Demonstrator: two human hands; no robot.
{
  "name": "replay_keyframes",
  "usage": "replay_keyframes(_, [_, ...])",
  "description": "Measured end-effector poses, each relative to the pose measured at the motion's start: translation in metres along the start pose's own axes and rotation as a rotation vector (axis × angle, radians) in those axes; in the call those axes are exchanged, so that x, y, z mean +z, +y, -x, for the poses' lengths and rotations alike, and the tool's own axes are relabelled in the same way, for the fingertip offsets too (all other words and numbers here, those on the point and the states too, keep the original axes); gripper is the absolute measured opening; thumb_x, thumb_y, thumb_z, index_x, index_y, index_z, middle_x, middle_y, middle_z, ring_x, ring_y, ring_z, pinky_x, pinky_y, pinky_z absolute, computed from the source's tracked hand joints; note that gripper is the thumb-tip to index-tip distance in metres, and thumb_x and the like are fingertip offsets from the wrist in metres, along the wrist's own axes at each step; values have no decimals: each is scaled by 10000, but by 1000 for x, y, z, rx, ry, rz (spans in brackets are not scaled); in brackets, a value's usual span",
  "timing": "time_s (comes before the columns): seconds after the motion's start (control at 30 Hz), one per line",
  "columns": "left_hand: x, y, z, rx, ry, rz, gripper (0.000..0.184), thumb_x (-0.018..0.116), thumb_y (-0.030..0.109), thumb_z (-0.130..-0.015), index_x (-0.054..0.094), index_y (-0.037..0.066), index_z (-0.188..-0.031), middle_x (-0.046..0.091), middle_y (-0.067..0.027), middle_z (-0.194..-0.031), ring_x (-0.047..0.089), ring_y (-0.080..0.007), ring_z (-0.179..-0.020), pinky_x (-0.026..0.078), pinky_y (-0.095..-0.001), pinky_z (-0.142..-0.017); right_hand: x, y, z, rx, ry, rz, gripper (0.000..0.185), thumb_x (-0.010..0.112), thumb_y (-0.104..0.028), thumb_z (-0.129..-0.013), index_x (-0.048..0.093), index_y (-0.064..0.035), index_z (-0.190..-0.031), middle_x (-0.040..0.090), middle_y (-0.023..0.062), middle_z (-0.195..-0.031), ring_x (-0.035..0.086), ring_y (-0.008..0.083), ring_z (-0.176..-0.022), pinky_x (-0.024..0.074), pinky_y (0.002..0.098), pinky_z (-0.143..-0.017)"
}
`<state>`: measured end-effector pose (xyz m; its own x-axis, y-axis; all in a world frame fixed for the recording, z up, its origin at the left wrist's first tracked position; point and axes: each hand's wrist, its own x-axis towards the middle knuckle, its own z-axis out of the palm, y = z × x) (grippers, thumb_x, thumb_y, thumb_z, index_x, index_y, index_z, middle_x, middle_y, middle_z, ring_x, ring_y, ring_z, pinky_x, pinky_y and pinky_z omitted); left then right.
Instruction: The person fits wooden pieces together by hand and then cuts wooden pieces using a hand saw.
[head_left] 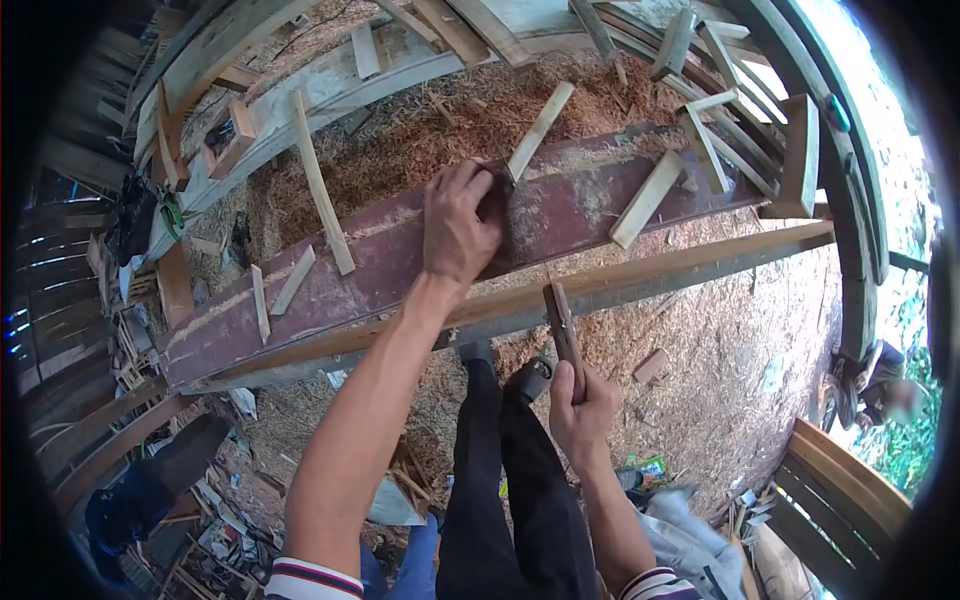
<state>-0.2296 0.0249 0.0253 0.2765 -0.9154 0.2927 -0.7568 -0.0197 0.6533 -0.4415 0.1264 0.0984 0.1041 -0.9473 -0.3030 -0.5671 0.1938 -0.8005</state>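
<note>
My left hand (pixel 460 222) is closed round a small dark wooden piece (pixel 493 205) at the middle of a long reddish-brown board (pixel 570 208). A pale wooden strip (pixel 541 130) reaches up and to the right from beside its fingers. Lower and to the right, my right hand (pixel 583 408) grips a narrow dark wooden tool (pixel 562 330), held upright with its top near the edge of a long beam (pixel 640 275). What the tool is exactly, I cannot make out.
Loose wood strips (pixel 322 185) lie across the board, and more frames and offcuts stand behind it. Shavings (pixel 690 370) cover the ground. A person (pixel 885 390) is at the far right. Wooden slats (pixel 850 480) stand at the lower right.
</note>
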Motion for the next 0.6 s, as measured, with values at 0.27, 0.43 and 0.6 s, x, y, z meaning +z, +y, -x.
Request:
replay_keyframes(0.27, [3, 0, 4, 125, -42, -109, 190, 668, 156, -817, 660, 32, -960, 584, -132, -1038, 546, -337, -1098, 344, -515, -1042, -3, -1, 10, -70, 3, -4, 286, 623, -180, -918, 587, 25, -722, 487, 165, -515, 514, 272, -392, 388, 365, -426])
replay_keyframes(0.43, [1, 5, 5, -30, -127, -101, 195, 675, 124, -819, 670, 12, -979, 564, -185, -1136, 527, -365, -1141, 331, -515, -1075, -13, -11, 16, -29, -20, -75, 282, 618, -183, -924, 588, 16, -726, 477, 164, -505, 517, 272, -393, 384, 364, -426])
replay_keyframes(0.6, [6, 4, 9, 30, -41, -103, 212, 678, 115, -814, 662, -17, -979, 558, -193, -1105, 536, -365, -1094, 369, -486, -1051, -13, -6, 21, -48, -25, 15, 302, 579, -205, -947, 597, 23, -750, 443, 98, -498, 461, 176, -425, 356, 334, -435])
